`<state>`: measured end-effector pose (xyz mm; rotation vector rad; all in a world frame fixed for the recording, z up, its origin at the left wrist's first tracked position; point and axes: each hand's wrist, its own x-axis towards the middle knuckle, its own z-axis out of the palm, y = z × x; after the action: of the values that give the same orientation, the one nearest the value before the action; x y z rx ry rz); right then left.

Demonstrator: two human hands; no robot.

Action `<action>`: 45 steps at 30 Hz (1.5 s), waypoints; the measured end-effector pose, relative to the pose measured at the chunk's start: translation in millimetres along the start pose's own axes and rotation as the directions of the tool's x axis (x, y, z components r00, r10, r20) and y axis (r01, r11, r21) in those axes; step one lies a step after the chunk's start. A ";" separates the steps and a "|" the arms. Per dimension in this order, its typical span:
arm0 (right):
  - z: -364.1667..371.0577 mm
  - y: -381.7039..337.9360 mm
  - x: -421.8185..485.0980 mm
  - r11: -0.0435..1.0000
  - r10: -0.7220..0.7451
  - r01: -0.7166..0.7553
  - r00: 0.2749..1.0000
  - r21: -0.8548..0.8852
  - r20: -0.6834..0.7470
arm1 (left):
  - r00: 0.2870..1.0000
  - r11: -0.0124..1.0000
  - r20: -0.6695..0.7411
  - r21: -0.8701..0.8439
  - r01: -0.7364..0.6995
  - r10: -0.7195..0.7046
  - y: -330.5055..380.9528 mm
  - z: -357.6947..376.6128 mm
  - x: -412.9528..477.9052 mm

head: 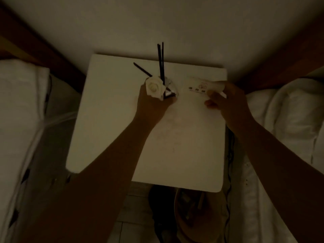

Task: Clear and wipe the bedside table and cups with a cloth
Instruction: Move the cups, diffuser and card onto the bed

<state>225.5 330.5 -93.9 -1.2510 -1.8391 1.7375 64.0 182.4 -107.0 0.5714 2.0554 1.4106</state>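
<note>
The scene is dim. A white square bedside table stands between two beds. My left hand is closed around a small reed diffuser with black sticks and a white rose-shaped ornament, near the table's back middle. My right hand grips the right end of a white remote control with dark buttons, at the table's back right. No cups or cloth are visible.
White bedding lies on the left and on the right. A plain wall is behind the table. On the floor in front are a tan sandal and a dark cable beside the table's right edge.
</note>
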 end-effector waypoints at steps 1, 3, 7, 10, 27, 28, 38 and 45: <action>4.9 -3.9 -5.5 1.000 0.007 -0.007 1.000 0.015 0.028 | 1.000 1.000 -0.012 -0.028 0.009 -0.009 -2.8 -10.5 -11.7; 27.3 -14.1 -15.0 0.999 0.010 -0.013 0.994 0.029 0.111 | 0.997 0.999 -0.073 -0.034 0.020 -0.022 -10.4 -43.9 -37.5; 81.5 -27.7 -41.3 0.999 0.016 -0.004 0.950 -0.038 0.310 | 0.979 0.996 -0.187 0.028 0.084 -0.077 -35.7 -108.6 -91.3; 127.9 -34.8 -69.6 0.999 0.034 -0.023 0.896 -0.031 0.443 | 0.928 0.986 -0.342 0.020 0.168 -0.151 -56.2 -156.0 -133.4; 440.2 -34.0 -277.9 0.940 0.136 0.212 0.489 -0.268 0.862 | 0.557 0.893 -0.766 -0.049 0.448 -0.321 -180.4 -398.5 -408.8; 455.9 -34.5 -288.3 0.934 0.136 0.236 0.456 -0.267 0.879 | 0.527 0.886 -0.783 -0.065 0.460 -0.331 -186.5 -407.1 -422.3; 581.9 -22.0 -348.1 0.898 0.167 0.366 0.231 -0.245 0.959 | 0.344 0.883 -0.843 -0.280 0.378 -0.414 -237.6 -440.7 -494.9; 625.1 -7.8 -355.7 0.884 0.193 0.396 0.179 -0.250 0.965 | 0.306 0.891 -0.866 -0.279 0.359 -0.395 -255.1 -447.3 -490.1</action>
<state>-36.2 -339.4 -101.9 0.3077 -3.0667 2.3281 122.3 -526.0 -115.8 -0.9692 2.6695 1.5914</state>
